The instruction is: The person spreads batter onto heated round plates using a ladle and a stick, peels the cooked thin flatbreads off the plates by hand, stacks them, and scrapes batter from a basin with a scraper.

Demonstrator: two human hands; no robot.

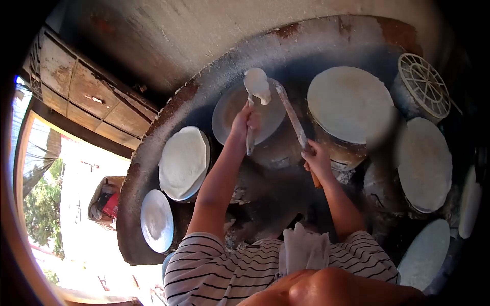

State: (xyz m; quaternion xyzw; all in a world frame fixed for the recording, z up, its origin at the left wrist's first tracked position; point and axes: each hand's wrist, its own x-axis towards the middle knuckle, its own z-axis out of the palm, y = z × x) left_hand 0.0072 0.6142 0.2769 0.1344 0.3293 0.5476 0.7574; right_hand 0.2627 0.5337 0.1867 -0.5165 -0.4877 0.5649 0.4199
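Observation:
My left hand [246, 121] is wrapped round the handle of a ladle [256, 84], whose bowl is covered in white batter that hangs down at one edge. Below the ladle lies a round grey pan [232, 115] with a thin pale film. My right hand [317, 157] grips the lower end of a long batter-smeared stick [292, 113]; its upper end reaches the pan's right side, close to the ladle. Whether the stick touches the pan cannot be made out. To the right, a large pan bears a white round sheet [349, 102].
Stacked white sheets [184, 163] and a pale round pan [156, 221] stand at the left. At the right are a woven round rack [423, 84], another white disc [424, 164] and a pale disc [426, 255]. A curved wall [199, 81] runs behind the pans.

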